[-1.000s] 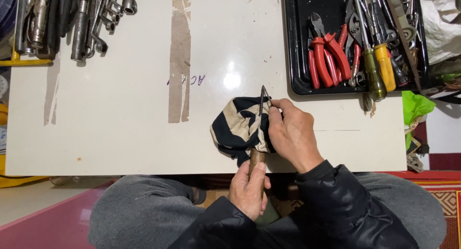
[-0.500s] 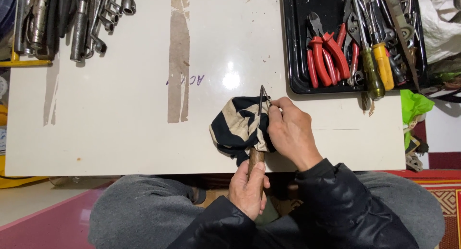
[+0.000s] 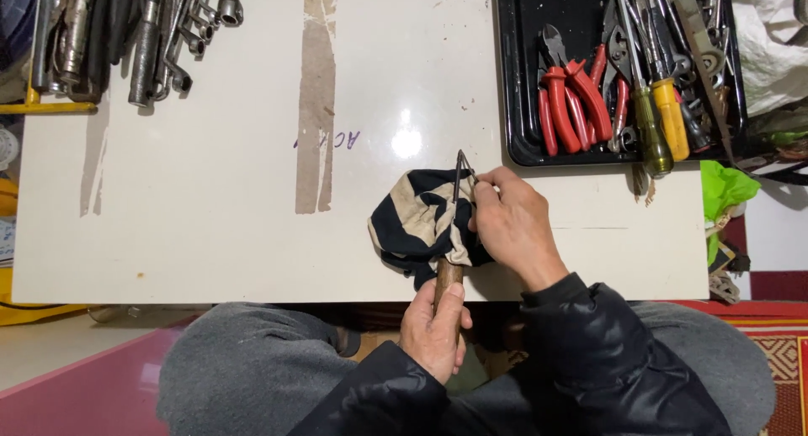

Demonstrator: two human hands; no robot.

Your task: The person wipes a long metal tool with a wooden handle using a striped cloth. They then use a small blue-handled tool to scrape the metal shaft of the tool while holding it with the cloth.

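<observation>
Both hands [image 3: 433, 331] grip tool [image 3: 459, 171]; cloth [image 3: 417, 221] under right fingers [image 3: 488, 192].

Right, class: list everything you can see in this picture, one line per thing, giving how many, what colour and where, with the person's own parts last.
Table: one, white, fills the middle of the view.
Tape strip: one, brown, running down the table left of centre.
Wrenches and sockets: a pile, too crowded to count, grey metal, top left corner.
Tray: one, black, top right.
Pliers: several, red handles, in the tray.
Screwdrivers: two, green and yellow handles, in the tray.
Cloth: one, black and beige striped, at the table's near edge.
Tool: one, dark metal tip, brown wooden handle, wrapped in the cloth.
Left hand: grips the wooden handle.
Right hand: presses the cloth on the tool.
</observation>
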